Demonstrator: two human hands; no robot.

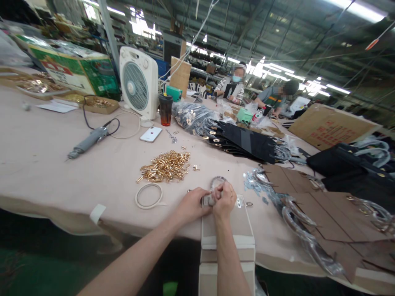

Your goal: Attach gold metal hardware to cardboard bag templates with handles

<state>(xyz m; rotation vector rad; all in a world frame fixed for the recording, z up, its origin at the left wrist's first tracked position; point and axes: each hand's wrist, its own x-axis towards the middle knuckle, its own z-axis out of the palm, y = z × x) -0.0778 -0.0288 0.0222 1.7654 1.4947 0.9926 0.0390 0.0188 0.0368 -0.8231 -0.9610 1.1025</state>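
Note:
My left hand (193, 203) and my right hand (224, 200) meet at the top edge of a taupe bag panel (226, 226) lying at the table's near edge. Both are closed in a pinch around a small grey tab or strap end (208, 200) on that panel. A wrapped handle loop (217, 181) rises just behind my fingers. A pile of small gold metal fittings (165, 166) lies a little beyond my left hand, and a white ring of cord (149, 196) lies to its left.
Brown bag panels with plastic-wrapped handles (308, 213) spread to the right. Black bag pieces (247, 142), a phone (151, 134), a dark cup (166, 109), a fan (138, 82) and an electric screwdriver (88, 142) stand farther back. Two people work at the far end.

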